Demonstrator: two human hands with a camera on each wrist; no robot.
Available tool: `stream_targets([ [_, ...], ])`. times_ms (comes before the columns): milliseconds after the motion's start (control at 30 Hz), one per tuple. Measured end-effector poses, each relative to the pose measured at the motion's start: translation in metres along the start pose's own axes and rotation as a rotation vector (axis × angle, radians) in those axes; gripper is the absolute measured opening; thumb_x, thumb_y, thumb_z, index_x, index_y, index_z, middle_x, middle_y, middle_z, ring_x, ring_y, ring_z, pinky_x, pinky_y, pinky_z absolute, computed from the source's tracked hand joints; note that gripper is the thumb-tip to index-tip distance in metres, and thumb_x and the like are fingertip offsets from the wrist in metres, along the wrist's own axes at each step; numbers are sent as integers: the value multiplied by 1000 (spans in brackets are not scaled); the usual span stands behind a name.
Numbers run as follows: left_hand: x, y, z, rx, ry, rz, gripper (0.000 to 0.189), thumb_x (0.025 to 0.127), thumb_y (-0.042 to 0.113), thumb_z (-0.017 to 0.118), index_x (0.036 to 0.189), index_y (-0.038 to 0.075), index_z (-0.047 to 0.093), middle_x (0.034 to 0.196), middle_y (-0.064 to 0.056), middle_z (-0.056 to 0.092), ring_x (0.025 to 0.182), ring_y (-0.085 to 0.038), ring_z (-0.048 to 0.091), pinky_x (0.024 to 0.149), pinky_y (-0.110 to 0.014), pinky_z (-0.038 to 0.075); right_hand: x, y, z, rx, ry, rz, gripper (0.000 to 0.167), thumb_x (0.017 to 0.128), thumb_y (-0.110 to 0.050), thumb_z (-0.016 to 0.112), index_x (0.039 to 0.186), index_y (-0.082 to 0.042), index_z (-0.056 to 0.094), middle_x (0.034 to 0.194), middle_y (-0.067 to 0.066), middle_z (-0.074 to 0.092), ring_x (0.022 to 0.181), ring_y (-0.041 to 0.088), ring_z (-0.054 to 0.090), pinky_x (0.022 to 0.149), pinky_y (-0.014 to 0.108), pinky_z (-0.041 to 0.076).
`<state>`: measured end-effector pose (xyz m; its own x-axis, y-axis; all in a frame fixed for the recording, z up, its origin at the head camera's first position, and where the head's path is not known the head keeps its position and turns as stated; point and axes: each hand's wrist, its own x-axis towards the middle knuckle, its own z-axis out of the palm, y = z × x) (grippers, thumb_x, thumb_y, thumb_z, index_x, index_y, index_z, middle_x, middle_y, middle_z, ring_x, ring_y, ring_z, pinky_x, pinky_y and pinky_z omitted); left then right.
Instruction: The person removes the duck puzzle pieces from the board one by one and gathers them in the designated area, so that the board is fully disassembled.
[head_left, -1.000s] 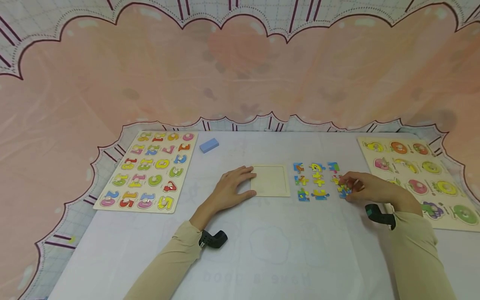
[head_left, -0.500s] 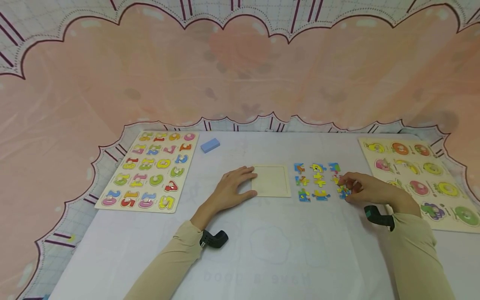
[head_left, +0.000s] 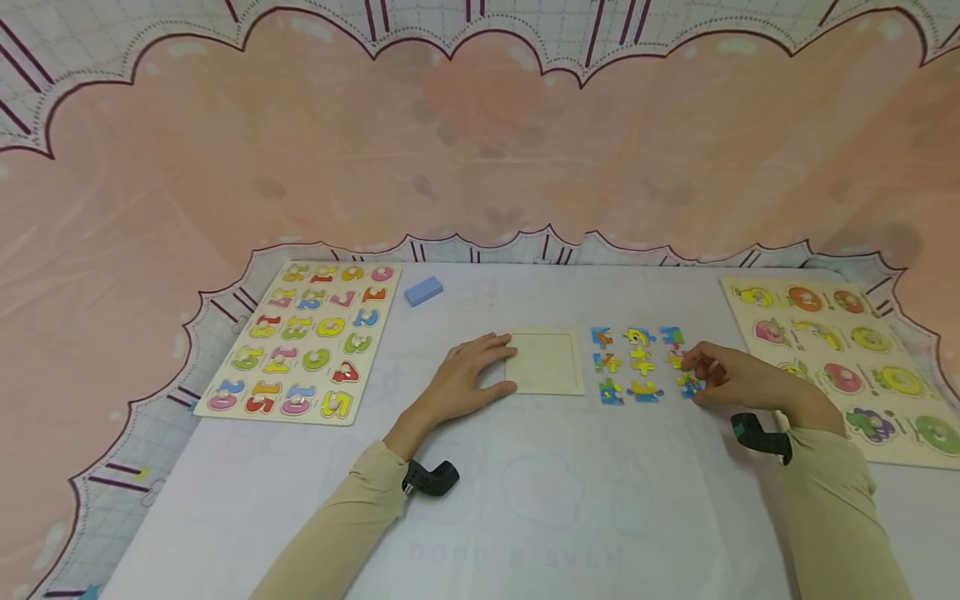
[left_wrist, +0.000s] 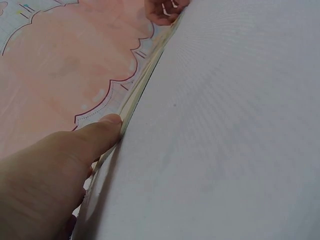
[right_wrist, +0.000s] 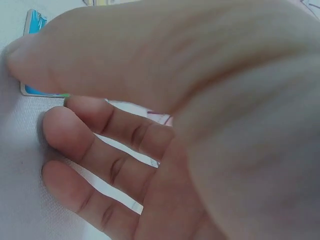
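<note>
A shallow wooden puzzle tray with a bare inside lies mid-table. My left hand rests at its left side, thumb and fingertips touching the edge. In the left wrist view, the thumb lies against the tray's thin edge. Right of the tray, several yellow and blue jigsaw pieces are laid out in rows. At the near right corner of these rows, my right hand pinches a blue jigsaw piece. In the right wrist view, the thumb partly covers that piece, which lies close to the tabletop.
A number puzzle board lies at the left, and a fruit puzzle board at the right, partly behind my right forearm. A blue block sits near the back edge of the white-covered table.
The whole head view shifts slightly to the right. Both hands keep nearly the same places, the left at the tray and the right at the corner jigsaw piece.
</note>
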<state>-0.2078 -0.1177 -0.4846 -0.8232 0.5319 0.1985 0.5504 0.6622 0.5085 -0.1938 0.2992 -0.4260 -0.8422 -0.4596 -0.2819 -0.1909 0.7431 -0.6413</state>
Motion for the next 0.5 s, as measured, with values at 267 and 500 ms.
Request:
stream_targets([
  [267, -1, 1, -1, 2, 0, 9, 53, 88, 41, 64, 134, 17, 54, 148, -2, 42, 141, -23, 32, 111, -51, 27, 4, -2, 2, -66, 74, 36, 28, 91, -21, 62, 113, -6, 52, 99, 6, 53, 87, 15, 53, 68, 23, 46],
  [500, -1, 2, 1, -7, 5, 12, 51, 89, 39, 63, 134, 17, 54, 148, -3, 43, 141, -23, 33, 111, -50, 27, 8, -4, 4, -60, 176, 13, 28, 96, -25, 54, 118, -7, 54, 112, 11, 58, 99, 23, 53, 75, 27, 47],
])
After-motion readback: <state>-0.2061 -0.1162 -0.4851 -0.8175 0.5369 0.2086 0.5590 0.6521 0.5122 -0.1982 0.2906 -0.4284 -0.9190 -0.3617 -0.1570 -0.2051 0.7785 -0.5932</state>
